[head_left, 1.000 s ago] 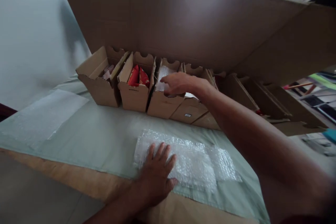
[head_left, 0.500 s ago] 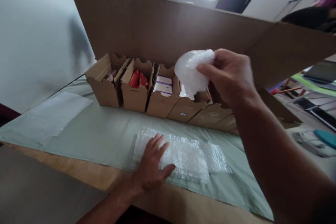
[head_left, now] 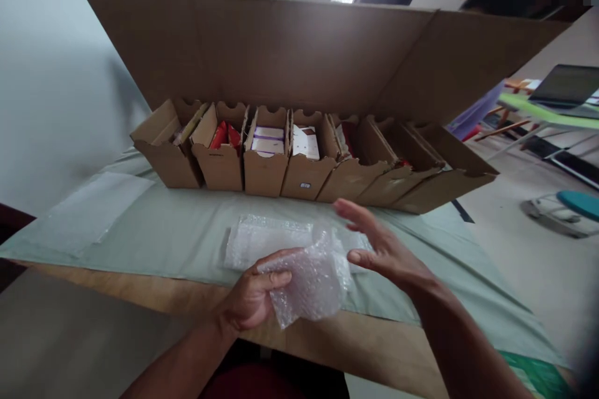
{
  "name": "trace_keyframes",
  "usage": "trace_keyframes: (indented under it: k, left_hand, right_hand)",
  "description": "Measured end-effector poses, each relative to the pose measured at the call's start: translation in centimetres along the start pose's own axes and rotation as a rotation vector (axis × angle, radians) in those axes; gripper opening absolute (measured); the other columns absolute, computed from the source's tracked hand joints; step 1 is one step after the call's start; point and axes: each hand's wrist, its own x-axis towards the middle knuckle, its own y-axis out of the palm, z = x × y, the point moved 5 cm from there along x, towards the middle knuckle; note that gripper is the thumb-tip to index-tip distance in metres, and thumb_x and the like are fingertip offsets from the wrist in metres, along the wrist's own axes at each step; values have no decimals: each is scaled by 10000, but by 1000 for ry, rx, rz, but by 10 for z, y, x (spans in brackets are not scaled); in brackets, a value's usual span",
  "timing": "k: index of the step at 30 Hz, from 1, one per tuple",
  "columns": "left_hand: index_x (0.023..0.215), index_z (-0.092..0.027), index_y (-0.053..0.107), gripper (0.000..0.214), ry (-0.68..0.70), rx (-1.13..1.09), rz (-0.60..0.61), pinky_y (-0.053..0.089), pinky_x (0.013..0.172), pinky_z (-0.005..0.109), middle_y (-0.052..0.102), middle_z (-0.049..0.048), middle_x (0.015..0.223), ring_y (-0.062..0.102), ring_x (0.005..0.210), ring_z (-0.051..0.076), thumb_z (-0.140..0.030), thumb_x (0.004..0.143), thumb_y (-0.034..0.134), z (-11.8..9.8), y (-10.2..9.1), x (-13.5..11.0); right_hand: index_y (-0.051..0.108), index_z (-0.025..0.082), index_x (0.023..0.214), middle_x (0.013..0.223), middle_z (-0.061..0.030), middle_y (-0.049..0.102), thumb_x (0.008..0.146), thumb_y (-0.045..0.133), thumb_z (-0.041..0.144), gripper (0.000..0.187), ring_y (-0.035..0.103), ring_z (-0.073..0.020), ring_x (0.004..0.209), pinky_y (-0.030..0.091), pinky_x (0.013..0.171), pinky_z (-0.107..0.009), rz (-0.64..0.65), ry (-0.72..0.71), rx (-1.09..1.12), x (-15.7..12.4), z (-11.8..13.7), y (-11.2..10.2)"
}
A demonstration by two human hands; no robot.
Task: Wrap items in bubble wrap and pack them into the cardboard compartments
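Observation:
My left hand (head_left: 255, 295) pinches a piece of bubble wrap (head_left: 309, 290) between thumb and fingers, held above the front edge of the table. To its right, my right hand (head_left: 374, 243) is empty, with the fingers spread apart close to the wrap. Behind and partly under the held piece, more bubble wrap (head_left: 262, 240) lies flat in a stack on the pale green cloth (head_left: 187, 237). Farther left on the cloth rests a translucent plastic sheet (head_left: 93, 209).
Several cardboard bins (head_left: 262, 171) stand in a row at the back, some holding red packets (head_left: 224, 135) and white boxes (head_left: 305, 141). A tall cardboard panel (head_left: 290, 50) rises behind them. Right of the table are a teal stool (head_left: 580, 206) and a laptop (head_left: 568, 87). People are partly visible beyond.
My right hand has come down from above the bins and is now empty with fingers apart. My left hand has lifted off the stack and now grips a piece of bubble wrap.

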Motion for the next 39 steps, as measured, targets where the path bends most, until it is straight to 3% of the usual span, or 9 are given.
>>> trace_keyframes:
  k: [5, 10, 14, 18, 24, 28, 32, 36, 39]
  left_hand:
    - [1197, -200, 768, 454, 59, 301, -45, 484, 866, 293, 764, 65, 1077, 670, 970, 208, -384, 783, 804, -32, -15, 10]
    - [1303, -175, 686, 485, 66, 1165, -503, 487, 772, 310, 716, 47, 904, 659, 838, 219, -269, 828, 676, -59, -73, 25]
    - [1470, -219, 535, 635, 294, 1691, -706, 508, 971, 418, 693, 117, 1229, 651, 1139, 299, -195, 845, 645, -66, -81, 18]
    - [1512, -237, 485, 622, 623, 1822, -468, 323, 1193, 619, 402, 189, 1631, 362, 1511, 398, -291, 915, 654, -51, -52, 11]
    - [1546, -215, 449, 685, 279, 1790, 125, 34, 1229, 765, 290, 202, 1691, 161, 1594, 425, -571, 974, 573, 4, -42, 25]
    - [1596, -177, 367, 684, 205, 1681, 190, -69, 1223, 764, 151, 204, 1718, 26, 1609, 405, -553, 1033, 458, 2, -46, 25]
    - [1595, -166, 366, 688, 191, 1643, 189, -102, 1235, 735, 129, 197, 1717, -15, 1611, 377, -574, 1044, 417, -3, -45, 25]
    - [1594, -168, 369, 693, 199, 1665, 178, -95, 1257, 700, 133, 181, 1721, -28, 1612, 360, -578, 1039, 427, -1, -46, 25]
    - [1599, -164, 356, 696, 227, 1670, 184, -81, 1256, 705, 130, 187, 1722, -18, 1613, 365, -585, 1046, 390, -2, -45, 22]
  right_hand:
    - [643, 227, 1180, 860, -32, 698, 782, 752, 616, 567, 645, -187, 719, 517, 658, -313, 133, 218, 302, 11, -36, 20]
    - [670, 196, 1148, 611, 8, 605, 833, 650, 381, 367, 611, -214, 606, 406, 584, -310, 17, 284, -466, 23, -61, 35]
    - [672, 193, 1244, 757, -64, 731, 834, 669, 431, 474, 691, -288, 667, 448, 618, -361, -29, 134, -952, 34, -59, 24]
    - [703, 229, 1145, 966, -123, 763, 949, 554, 563, 415, 718, -328, 820, 519, 715, -463, -183, -272, -931, 68, 25, -6]
    - [752, 230, 1038, 1090, -88, 759, 943, 571, 232, 204, 678, -279, 1009, 484, 907, -414, -15, -576, -827, 212, 172, 51]
    - [756, 193, 786, 702, 9, 679, 780, 675, 65, 152, 616, -173, 712, 411, 705, -284, 431, -358, -960, 314, 158, 131]
    - [657, 148, 573, 496, 63, 522, 714, 626, -64, 257, 465, -97, 545, 338, 599, -245, 728, -182, -965, 348, 111, 187]
    - [632, 142, 539, 461, 82, 482, 696, 639, -63, 258, 434, -81, 523, 324, 580, -235, 698, -182, -914, 348, 103, 195]
    - [670, 130, 608, 514, 82, 498, 787, 647, 53, 197, 430, -67, 549, 303, 589, -232, 576, -234, -850, 340, 129, 159]
